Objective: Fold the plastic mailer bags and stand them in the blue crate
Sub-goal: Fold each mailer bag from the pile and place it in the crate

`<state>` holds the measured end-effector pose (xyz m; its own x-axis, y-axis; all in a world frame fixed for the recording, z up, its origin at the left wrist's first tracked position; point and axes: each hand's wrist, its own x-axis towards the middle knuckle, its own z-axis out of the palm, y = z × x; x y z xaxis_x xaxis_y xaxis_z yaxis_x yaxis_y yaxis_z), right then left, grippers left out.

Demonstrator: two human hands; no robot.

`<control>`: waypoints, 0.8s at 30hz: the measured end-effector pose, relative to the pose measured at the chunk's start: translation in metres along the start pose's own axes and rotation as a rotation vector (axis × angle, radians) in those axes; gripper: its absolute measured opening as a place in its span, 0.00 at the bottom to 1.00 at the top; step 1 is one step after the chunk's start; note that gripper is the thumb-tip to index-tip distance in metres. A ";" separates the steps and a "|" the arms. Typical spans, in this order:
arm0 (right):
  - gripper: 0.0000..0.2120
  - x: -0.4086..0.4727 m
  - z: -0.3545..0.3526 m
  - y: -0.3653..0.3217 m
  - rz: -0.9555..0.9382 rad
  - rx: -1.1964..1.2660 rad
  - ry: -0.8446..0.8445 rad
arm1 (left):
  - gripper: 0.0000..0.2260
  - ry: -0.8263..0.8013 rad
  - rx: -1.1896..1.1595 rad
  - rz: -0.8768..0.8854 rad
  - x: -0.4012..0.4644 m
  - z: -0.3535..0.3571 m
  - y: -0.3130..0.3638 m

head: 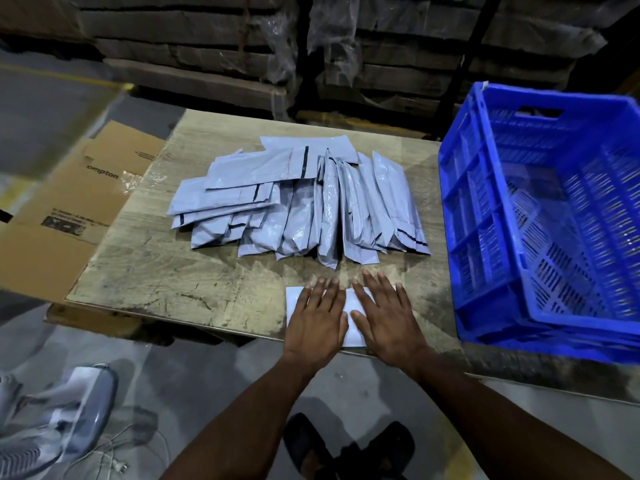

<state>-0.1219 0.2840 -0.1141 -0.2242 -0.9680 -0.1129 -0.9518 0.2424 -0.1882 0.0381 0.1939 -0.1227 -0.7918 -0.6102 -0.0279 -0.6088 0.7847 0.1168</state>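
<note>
Flat on the wooden table (145, 271), both palms press down on 1 white mailer bag (351, 308) at the near edge. Left hand (317, 317) and right hand (384, 315) lie side by side, thumbs nearly touching, fingers straight and slightly spread, holding nothing. Just beyond the fingertips fans a pile of grey mailer bags (298, 199). Right of the right hand's fingers sits the blue crate (491, 237), tilted on the table.

I am standing in a warehouse or packing area. Shrink-wrapped stacks of flat cartons (194, 39) fill dark racking ahead, beyond a worn wooden table (166, 268), with flattened cardboard boxes (79, 202) lying on the concrete floor (214, 375).
</note>
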 end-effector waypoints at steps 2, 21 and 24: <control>0.30 -0.001 0.003 -0.001 0.000 -0.014 0.023 | 0.26 0.015 0.015 0.003 -0.001 0.005 -0.002; 0.25 -0.002 0.007 -0.007 -0.171 -0.030 0.109 | 0.26 0.062 -0.027 -0.133 -0.023 0.004 -0.014; 0.25 -0.001 0.004 -0.006 -0.183 -0.014 0.103 | 0.26 0.043 -0.028 -0.142 -0.024 0.005 -0.014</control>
<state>-0.1151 0.2834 -0.1165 -0.0670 -0.9975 0.0228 -0.9812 0.0618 -0.1830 0.0650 0.1985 -0.1287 -0.6946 -0.7194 -0.0040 -0.7125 0.6871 0.1426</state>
